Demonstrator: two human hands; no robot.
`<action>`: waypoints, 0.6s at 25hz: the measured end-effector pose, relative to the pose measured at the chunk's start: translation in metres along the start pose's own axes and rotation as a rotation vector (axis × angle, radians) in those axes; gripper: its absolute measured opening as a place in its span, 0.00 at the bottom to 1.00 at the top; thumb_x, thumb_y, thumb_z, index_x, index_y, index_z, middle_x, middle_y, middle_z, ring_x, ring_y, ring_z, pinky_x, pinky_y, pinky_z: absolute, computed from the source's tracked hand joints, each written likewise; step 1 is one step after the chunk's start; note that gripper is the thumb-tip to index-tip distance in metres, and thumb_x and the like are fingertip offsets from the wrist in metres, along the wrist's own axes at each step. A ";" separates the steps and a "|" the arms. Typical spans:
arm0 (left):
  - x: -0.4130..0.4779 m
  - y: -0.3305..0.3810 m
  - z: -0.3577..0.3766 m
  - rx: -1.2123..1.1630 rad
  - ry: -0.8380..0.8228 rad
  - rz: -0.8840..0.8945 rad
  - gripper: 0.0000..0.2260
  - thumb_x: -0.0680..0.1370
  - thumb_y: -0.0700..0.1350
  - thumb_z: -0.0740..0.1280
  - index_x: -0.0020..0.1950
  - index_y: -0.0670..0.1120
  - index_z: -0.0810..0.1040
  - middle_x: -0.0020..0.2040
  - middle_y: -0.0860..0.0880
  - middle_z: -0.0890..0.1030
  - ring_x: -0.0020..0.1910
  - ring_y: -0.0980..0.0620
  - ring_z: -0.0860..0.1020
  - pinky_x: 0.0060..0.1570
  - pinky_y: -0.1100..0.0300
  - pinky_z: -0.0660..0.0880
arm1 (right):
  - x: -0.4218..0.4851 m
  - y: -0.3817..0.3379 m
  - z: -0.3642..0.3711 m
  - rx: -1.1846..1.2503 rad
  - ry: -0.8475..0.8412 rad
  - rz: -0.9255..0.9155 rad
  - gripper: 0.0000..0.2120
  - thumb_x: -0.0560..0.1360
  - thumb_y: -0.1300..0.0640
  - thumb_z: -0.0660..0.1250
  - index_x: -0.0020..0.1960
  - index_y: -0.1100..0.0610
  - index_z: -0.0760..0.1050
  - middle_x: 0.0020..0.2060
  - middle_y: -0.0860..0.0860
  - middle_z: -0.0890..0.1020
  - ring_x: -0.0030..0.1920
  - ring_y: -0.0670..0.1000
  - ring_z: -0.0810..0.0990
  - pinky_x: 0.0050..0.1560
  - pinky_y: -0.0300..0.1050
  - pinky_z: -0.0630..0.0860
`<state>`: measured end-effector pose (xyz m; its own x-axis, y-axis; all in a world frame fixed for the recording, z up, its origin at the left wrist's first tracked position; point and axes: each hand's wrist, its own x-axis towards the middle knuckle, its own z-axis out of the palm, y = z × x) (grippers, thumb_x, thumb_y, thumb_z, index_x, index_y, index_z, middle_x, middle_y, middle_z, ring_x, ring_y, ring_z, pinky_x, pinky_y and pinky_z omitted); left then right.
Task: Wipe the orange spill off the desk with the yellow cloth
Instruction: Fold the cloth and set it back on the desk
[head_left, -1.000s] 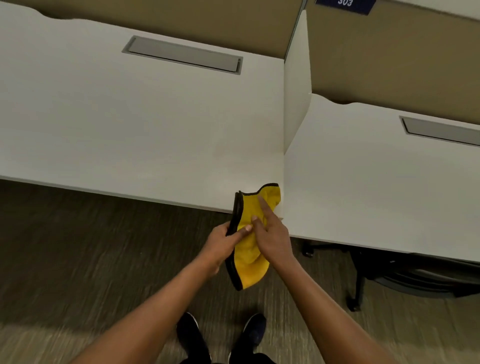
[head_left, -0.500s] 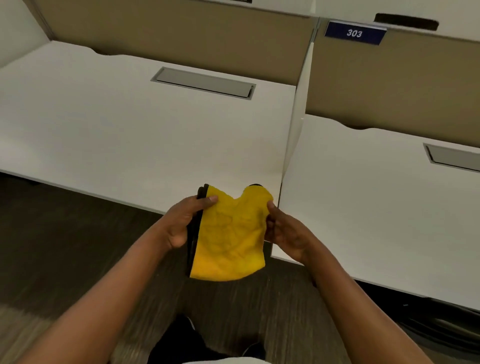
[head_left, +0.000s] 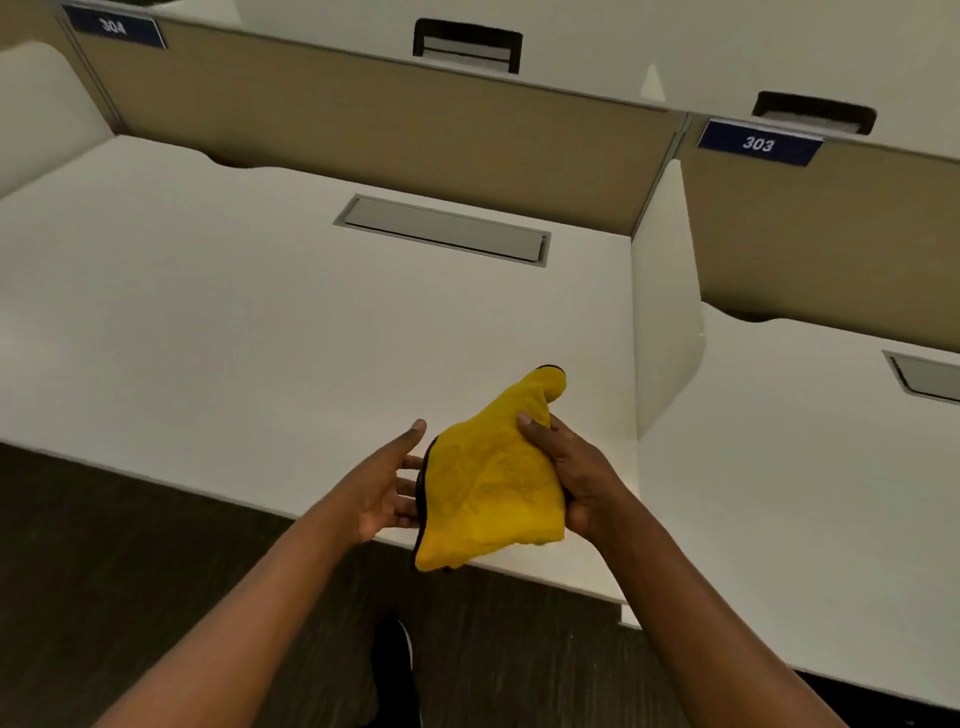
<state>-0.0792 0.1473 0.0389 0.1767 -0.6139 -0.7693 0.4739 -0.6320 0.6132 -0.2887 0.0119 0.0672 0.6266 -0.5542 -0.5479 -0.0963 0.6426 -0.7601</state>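
Head view, sole camera.

Item: yellow cloth (head_left: 491, 488), dark-edged, bunched, held in the air over the near edge of the desk (head_left: 234, 322); not touching the top as far as can be seen.

Right hand (head_left: 574, 475): closed on the cloth, thumb across its upper face, fingers hidden beneath.

Left hand (head_left: 384, 488): spread, palm turned toward the cloth, fingertips at its dark hem; gripping nothing.

Orange spill: none visible anywhere on the white top in view.

Task standing (judged): either the wiping is finished and the cloth lifted off, or the spill lies outside the frame; the pictures do not settle which. If done, only setting the cloth down remains.

Surface: plain white laminate, matte, bare except for a grey cable hatch (head_left: 444, 231) near the back.

Room: tan partition (head_left: 363, 114) behind; white side divider (head_left: 665, 312) to the right; neighbouring desk (head_left: 805, 493) beyond it; number plates 304 (head_left: 113, 27) and 303 (head_left: 758, 143); dark carpeted floor (head_left: 104, 561) below.
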 end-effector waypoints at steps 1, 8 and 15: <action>0.005 0.013 -0.015 0.032 -0.016 -0.003 0.32 0.72 0.71 0.66 0.62 0.47 0.76 0.59 0.39 0.82 0.57 0.37 0.82 0.48 0.47 0.82 | 0.015 -0.008 0.013 0.021 0.025 0.029 0.26 0.74 0.44 0.73 0.69 0.48 0.74 0.61 0.57 0.84 0.60 0.64 0.83 0.62 0.68 0.77; 0.048 0.123 -0.101 0.288 0.265 0.426 0.22 0.78 0.45 0.72 0.71 0.48 0.72 0.69 0.41 0.76 0.58 0.45 0.77 0.54 0.50 0.76 | 0.120 -0.068 0.104 0.002 0.209 0.026 0.32 0.73 0.54 0.76 0.73 0.57 0.70 0.57 0.56 0.81 0.57 0.61 0.80 0.54 0.61 0.79; 0.093 0.174 -0.137 0.816 0.525 0.655 0.30 0.80 0.49 0.70 0.78 0.45 0.63 0.71 0.38 0.72 0.68 0.38 0.73 0.65 0.44 0.72 | 0.185 -0.072 0.116 -0.573 0.413 -0.073 0.34 0.78 0.48 0.71 0.78 0.58 0.61 0.73 0.60 0.71 0.65 0.59 0.74 0.64 0.55 0.74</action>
<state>0.1378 0.0452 0.0493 0.6071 -0.7845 -0.1264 -0.5004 -0.5010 0.7061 -0.0761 -0.0752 0.0612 0.3136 -0.8134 -0.4899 -0.5279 0.2795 -0.8020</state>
